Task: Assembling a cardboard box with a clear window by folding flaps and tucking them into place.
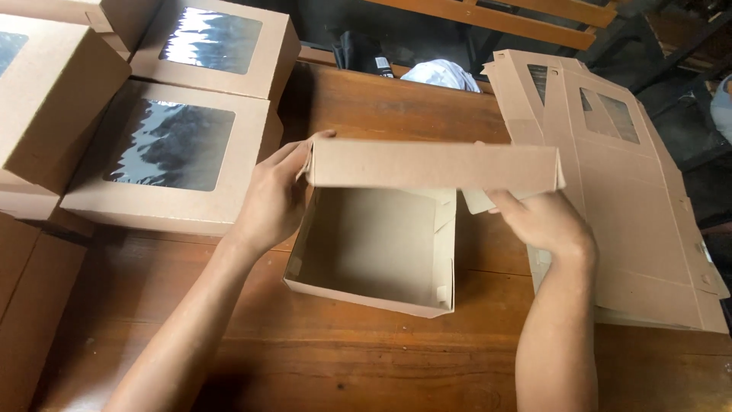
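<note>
A brown cardboard box (374, 252) sits half-folded in the middle of the wooden table (381, 358), its base open toward me and its lid panel (435, 165) raised at the far side. My left hand (271, 198) grips the lid's left end and the box's left wall. My right hand (545, 221) holds the lid's right end, fingers on a small side flap (476, 201).
Several finished brown boxes with clear windows (171, 149) are stacked at the left. A pile of flat unfolded box blanks (633, 198) lies at the right, under my right wrist. More cardboard (30, 305) lies at the near left. A white cloth (442, 75) lies beyond the table's far edge.
</note>
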